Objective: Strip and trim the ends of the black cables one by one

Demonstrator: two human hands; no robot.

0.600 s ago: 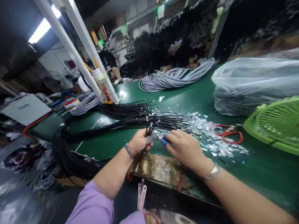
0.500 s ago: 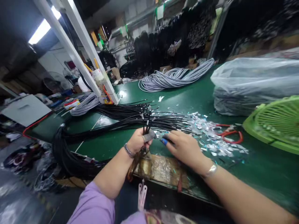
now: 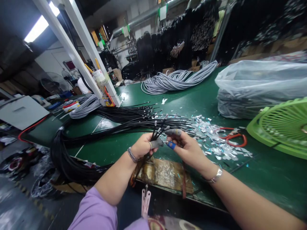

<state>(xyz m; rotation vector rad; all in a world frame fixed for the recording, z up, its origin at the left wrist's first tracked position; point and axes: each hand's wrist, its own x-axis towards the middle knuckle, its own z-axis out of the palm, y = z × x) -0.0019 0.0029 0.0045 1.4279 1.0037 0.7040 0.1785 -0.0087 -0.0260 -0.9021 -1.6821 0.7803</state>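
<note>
My left hand is closed around a small bunch of black cables, whose pale-tipped ends fan upward above the fist. Grey tape covers its thumb. Close by on the right, my right hand has its fingertips at a thin pale cable end that sticks out by the left thumb. It appears to pinch this end, though the fingers partly hide the contact. Blue tape wraps the right thumb and grey tape covers the index finger. Behind both hands, a long bundle of black cables lies across the green table.
White and silvery scraps lie right of the hands, beside red-handled scissors. A green fan and a plastic-wrapped bundle stand farther right. Grey cable coils lie behind. A taped cardboard piece sits at the table's front edge.
My right hand has turned and its fingers have come up to a cable end beside the left thumb. The cables in my left hand now lean further right and fan out more.
</note>
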